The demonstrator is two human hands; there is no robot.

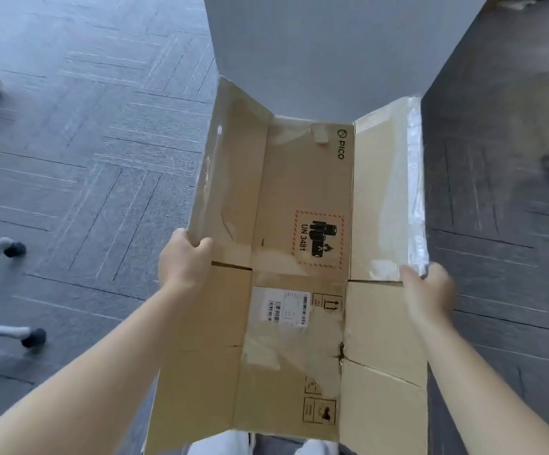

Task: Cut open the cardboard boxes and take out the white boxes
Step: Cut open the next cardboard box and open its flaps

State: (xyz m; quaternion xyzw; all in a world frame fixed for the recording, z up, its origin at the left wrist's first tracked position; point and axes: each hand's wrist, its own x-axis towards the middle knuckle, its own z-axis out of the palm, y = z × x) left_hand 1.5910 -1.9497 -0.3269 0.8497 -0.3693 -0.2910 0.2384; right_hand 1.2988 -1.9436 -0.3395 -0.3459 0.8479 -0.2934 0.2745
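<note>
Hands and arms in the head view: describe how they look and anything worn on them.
Both forearms are bare from the picture's lower edge up to the wrists, with no sleeve in view. The left hand and the right hand wear no gloves. No watch, bracelet or ring is visible on either. The right hand is slightly blurred, so fine detail there cannot be told.

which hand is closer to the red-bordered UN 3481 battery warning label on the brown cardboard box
Left. The left hand grips the flap edge just left of the red-bordered UN 3481 label on the brown cardboard box. The right hand grips the opposite taped flap, farther right and lower.
</note>
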